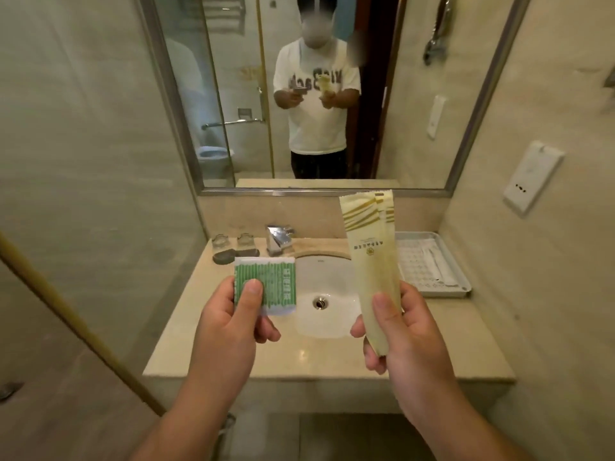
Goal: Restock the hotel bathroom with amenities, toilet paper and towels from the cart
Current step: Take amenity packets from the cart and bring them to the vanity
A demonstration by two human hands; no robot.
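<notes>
My left hand [233,324] pinches a small green-and-white striped sachet [273,281] between thumb and fingers, held above the left side of the basin. My right hand [402,331] grips the lower end of long pale-yellow amenity packets [371,254] that stand upright, at least two stacked together. Both hands hover over the white sink [319,284] set in a beige stone counter [466,354]. A metal amenity tray [466,289] with a white liner and a white wrapped item sits at the counter's back right.
A chrome tap [278,239] stands behind the basin, with two upturned glasses [233,242] on dark coasters to its left. A large mirror [416,128] hangs above, a glass shower panel [83,194] stands at left, and a white wall socket [532,176] at right.
</notes>
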